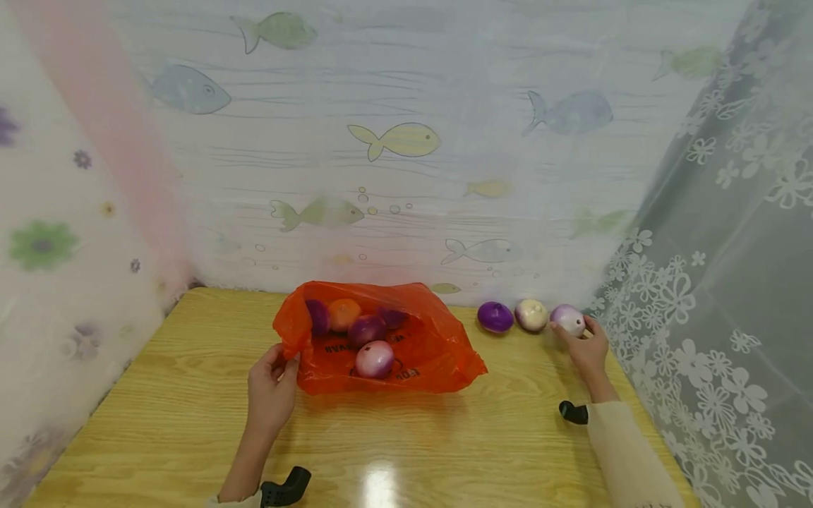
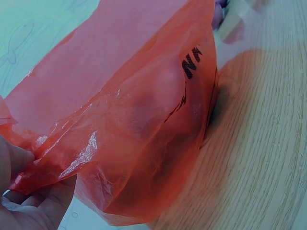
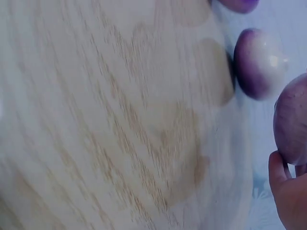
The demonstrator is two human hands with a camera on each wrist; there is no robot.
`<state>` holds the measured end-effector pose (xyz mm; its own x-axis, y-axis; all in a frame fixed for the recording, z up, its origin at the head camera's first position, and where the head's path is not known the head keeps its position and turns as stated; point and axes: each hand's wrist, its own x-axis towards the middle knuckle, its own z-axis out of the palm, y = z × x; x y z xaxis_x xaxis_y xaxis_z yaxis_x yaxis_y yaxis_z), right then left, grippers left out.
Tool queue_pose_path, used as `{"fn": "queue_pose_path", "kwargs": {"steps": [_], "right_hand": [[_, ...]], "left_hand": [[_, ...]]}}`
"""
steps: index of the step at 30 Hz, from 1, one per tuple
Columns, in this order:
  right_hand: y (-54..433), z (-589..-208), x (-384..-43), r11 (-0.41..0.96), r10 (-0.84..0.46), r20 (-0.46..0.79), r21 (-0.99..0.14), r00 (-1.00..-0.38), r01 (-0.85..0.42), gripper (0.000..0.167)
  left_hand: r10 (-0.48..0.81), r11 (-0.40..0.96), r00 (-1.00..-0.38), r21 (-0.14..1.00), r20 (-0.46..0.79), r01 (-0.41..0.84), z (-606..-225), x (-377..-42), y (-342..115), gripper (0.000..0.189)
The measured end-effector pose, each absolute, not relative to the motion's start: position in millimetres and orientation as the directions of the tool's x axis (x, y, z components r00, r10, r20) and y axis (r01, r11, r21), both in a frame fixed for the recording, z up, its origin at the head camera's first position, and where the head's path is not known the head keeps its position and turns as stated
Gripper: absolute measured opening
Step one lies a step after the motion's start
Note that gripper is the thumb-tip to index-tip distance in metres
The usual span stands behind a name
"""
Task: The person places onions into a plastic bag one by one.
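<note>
My left hand (image 1: 272, 391) pinches the left edge of a red plastic bag (image 1: 438, 346), holding its mouth open. Inside lie a pink-and-white onion (image 1: 375, 360), a purple onion (image 1: 367, 330), an orange-looking round item (image 1: 345, 315) and other purple ones, partly hidden by the bag. In the left wrist view, thumb and fingers squeeze the gathered plastic (image 2: 53, 165). At the right, my right hand (image 1: 591, 353) grips a pale purple onion (image 1: 567, 319) between thumb and fingers. This onion (image 3: 292, 120) is partly cut off in the right wrist view.
Left of the gripped onion, a cream-coloured onion (image 1: 531, 315) and a deep purple onion (image 1: 495, 317) rest near the back edge of the wooden table (image 1: 444, 451). Fish-patterned sheeting (image 1: 394, 85) hangs behind, and a flowered sheer curtain (image 1: 718, 367) borders the right side.
</note>
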<state>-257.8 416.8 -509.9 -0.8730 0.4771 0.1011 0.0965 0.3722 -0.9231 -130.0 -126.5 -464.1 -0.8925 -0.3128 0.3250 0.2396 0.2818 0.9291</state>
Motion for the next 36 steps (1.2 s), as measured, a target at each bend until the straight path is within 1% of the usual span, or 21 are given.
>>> {"fn": "queue_pose_path", "kwargs": {"steps": [7,10,13,19,24,27,31,36], "right_hand": [[395.9,-494.9,-243.7,0.300,0.455,0.149,-0.954,-0.878,-0.007,0.078],[385.3,-487.7,-235.9,0.248,0.438,0.138,-0.968,-0.888,-0.028,0.075],[376.0,-481.7,-228.3,0.192,0.404,0.110,-0.981,-0.908,-0.033,0.076],[357.7,-473.3,-211.3,0.135,0.342,0.114,-0.988,-0.933,-0.071,0.075],[338.2,-466.2,-189.7,0.100,0.255,0.190,-0.980,-0.948,-0.170,0.070],[325.5,-461.7,-176.3,0.041,0.186,0.260,-0.966,-0.948,-0.257,0.068],[308.3,-455.2,-162.8,-0.036,0.103,0.357,-0.932,-0.929,-0.362,0.067],[288.1,-447.5,-151.4,-0.104,-0.010,0.464,-0.882,-0.886,-0.460,0.075]], "left_hand": [[-0.311,0.281,-0.896,0.931,0.316,0.231,-465.8,-131.6,-126.4,0.023],[-0.309,0.284,-0.897,0.931,0.317,0.231,-466.0,-132.0,-126.2,0.023],[-0.304,0.289,-0.897,0.928,0.322,0.235,-465.2,-131.9,-125.5,0.024],[-0.304,0.284,-0.897,0.929,0.321,0.236,-465.6,-132.2,-124.9,0.023],[-0.301,0.292,-0.894,0.924,0.333,0.246,-465.9,-130.8,-124.5,0.023],[-0.298,0.288,-0.897,0.927,0.327,0.243,-466.6,-129.7,-124.5,0.023],[-0.293,0.277,-0.900,0.929,0.323,0.243,-467.7,-129.4,-124.8,0.023],[-0.282,0.271,-0.904,0.930,0.322,0.247,-468.1,-129.6,-125.0,0.024]]}}
